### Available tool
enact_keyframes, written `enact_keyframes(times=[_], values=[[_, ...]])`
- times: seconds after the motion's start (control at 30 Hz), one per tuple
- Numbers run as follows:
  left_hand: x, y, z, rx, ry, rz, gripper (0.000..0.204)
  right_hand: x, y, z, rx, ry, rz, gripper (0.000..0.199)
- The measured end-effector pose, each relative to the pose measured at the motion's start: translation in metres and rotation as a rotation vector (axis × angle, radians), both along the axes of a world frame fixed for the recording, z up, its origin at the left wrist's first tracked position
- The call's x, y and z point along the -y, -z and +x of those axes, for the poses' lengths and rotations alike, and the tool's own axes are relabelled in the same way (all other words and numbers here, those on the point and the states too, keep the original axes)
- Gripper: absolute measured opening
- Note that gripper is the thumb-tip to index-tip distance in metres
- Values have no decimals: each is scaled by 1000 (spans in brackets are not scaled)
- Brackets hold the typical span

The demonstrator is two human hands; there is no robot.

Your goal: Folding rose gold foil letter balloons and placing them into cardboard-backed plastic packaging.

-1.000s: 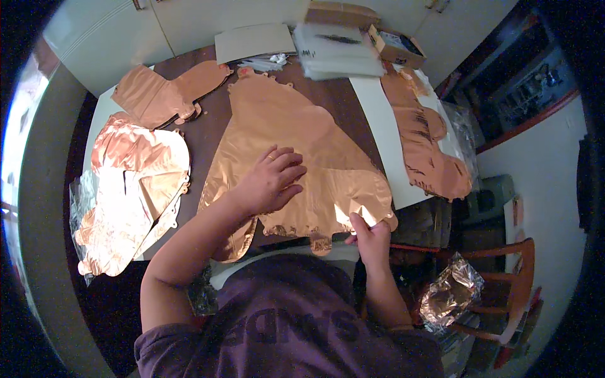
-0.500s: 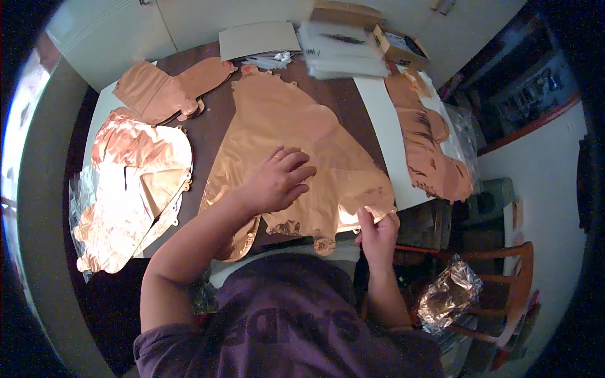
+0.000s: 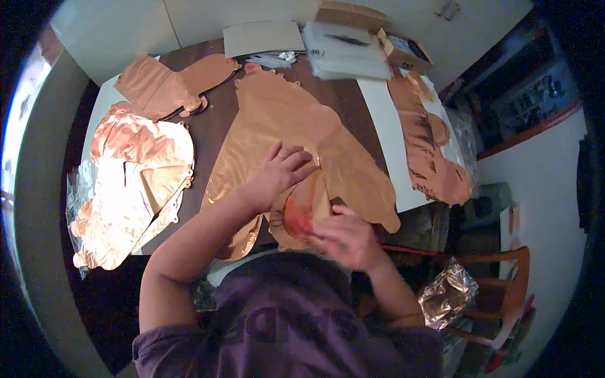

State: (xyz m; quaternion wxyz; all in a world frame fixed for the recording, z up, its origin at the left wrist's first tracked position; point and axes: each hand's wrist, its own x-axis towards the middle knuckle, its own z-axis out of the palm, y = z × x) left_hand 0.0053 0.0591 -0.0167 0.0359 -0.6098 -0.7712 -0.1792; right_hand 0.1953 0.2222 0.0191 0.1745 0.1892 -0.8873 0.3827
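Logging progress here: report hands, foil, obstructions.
Left hand open over copper-coloured foil sheet. Right hand blurred at its folded flap, grip unclear. Shiny foil piece off left.

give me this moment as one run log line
left hand: palm down over large coppery foil piece | right hand: blurred, at its folded flap, grip unclear | other foil pieces: both sides

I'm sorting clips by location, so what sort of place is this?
Probably a room in a home doubling as a small workspace: the wooden chair and pale cupboard doors look domestic, while flat copper-coloured foil pieces are spread over the table.
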Motion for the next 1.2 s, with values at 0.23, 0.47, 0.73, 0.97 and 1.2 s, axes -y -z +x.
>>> enact_keyframes(times=[0.23, 0.47, 0.73, 0.97, 1.2], values=[[-1, 3, -3, -17, 30, 9, 67, -26, 19, -34, 1, 334, 403, 37], [-4, 5, -2, -8, 1, 5, 62, -19, 14, -34, 66, 288, 563, 57], [-2, 3, -3, -3, 24, 35, 57, -19, 12, -33, 130, 273, 647, 60], [1, -27, -2, 890, -98, 392, 36, -16, 10, -35, 189, 285, 675, 56], [-8, -4, 22, 95, 70, 88, 47, -18, 14, -33, 119, 294, 716, 54]])
